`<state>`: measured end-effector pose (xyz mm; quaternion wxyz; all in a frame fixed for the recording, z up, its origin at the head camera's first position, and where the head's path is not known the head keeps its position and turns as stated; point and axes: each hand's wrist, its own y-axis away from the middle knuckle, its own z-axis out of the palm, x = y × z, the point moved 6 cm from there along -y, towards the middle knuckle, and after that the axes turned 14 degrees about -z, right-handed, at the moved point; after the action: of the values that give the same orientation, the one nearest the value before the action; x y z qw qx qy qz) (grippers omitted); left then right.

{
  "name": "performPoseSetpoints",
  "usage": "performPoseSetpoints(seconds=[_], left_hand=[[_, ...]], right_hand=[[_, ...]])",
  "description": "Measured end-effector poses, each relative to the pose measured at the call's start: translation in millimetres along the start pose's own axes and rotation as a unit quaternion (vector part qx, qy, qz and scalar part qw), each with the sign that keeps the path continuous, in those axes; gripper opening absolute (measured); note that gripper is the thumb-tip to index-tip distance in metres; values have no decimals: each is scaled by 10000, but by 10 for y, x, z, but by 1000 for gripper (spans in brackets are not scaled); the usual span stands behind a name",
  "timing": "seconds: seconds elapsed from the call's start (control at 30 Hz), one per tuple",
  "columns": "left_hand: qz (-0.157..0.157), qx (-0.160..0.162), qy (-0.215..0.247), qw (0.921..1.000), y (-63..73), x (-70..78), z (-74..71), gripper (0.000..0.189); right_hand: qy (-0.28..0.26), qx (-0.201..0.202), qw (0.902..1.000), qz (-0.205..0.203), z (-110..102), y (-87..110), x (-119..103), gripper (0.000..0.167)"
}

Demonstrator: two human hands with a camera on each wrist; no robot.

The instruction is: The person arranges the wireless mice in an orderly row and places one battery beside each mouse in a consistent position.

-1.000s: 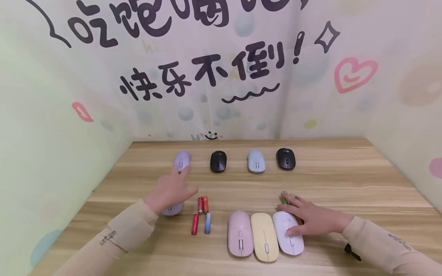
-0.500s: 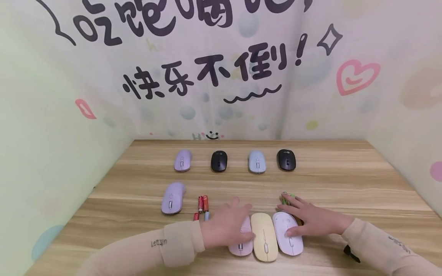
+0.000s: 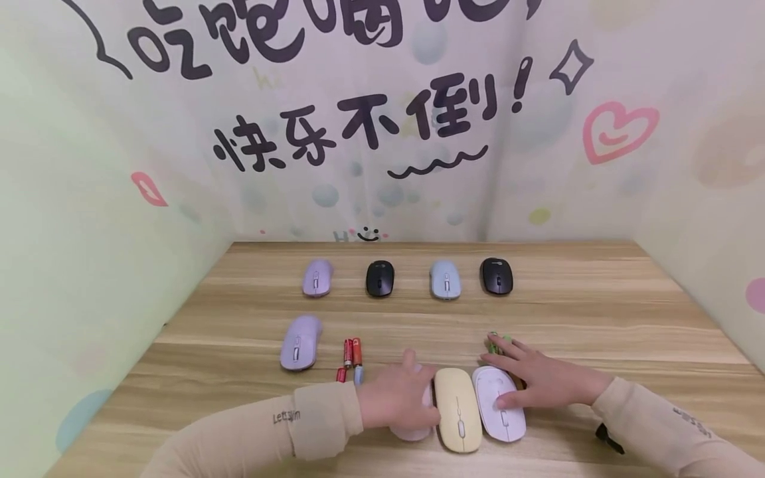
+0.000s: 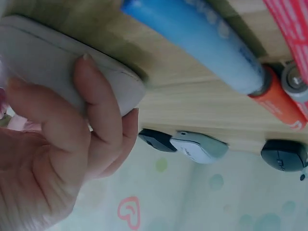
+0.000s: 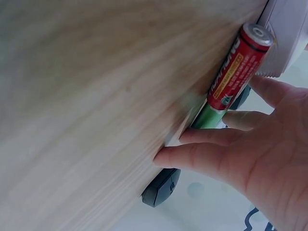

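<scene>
My left hand (image 3: 397,397) grips a pink computer mouse (image 3: 412,433), covering most of it in the head view. In the left wrist view its curled fingers lie along the edge of that mouse (image 4: 43,53). A yellow mouse (image 3: 457,415) sits right beside it. My right hand (image 3: 540,380) lies with fingers spread at a pale lilac mouse (image 3: 505,425), thumb over its top. Its fingertips reach green batteries (image 3: 493,344) behind that mouse. In the right wrist view a red battery (image 5: 236,70) lies end to end with a green battery (image 5: 209,117) near the fingers.
Along the back stand a purple mouse (image 3: 317,277), two black mice (image 3: 379,279) and a light blue mouse (image 3: 445,280). Another purple mouse (image 3: 301,343) is at the left, near red batteries (image 3: 348,353) and a blue battery (image 4: 202,45). A small black object (image 3: 609,438) lies by the right sleeve.
My left hand has come from the purple mice at the left to the pink mouse and taken hold of it. The pink mouse has shifted slightly left. The right hand stays put.
</scene>
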<state>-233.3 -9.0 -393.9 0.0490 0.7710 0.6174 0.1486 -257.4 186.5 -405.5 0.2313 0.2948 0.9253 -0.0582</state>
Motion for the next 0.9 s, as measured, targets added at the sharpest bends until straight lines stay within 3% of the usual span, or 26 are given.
performPoseSetpoints(seconds=[0.2, 0.3, 0.53, 0.63, 0.73, 0.9], left_hand=[[-136, 93, 11, 9999, -86, -15, 26, 53], [-177, 146, 297, 9993, -151, -43, 19, 47], [-618, 380, 824, 9940, -528, -287, -240, 51], [-811, 583, 702, 9925, -707, -419, -307, 54], [-915, 597, 477, 9929, -831, -535, -277, 55], [-933, 491, 363, 9938, -887, -643, -233, 57]], right_hand=[[-33, -19, 10000, 29, 1, 2, 7, 73], [-27, -29, 10000, 42, 4, 5, 14, 73], [-60, -10, 10000, 13, 2, 15, 13, 73], [-62, -7, 10000, 11, 5, 17, 15, 73], [-53, -2, 10000, 3, 9, 14, 18, 73], [-22, 19, 10000, -20, -1, 5, 16, 73]])
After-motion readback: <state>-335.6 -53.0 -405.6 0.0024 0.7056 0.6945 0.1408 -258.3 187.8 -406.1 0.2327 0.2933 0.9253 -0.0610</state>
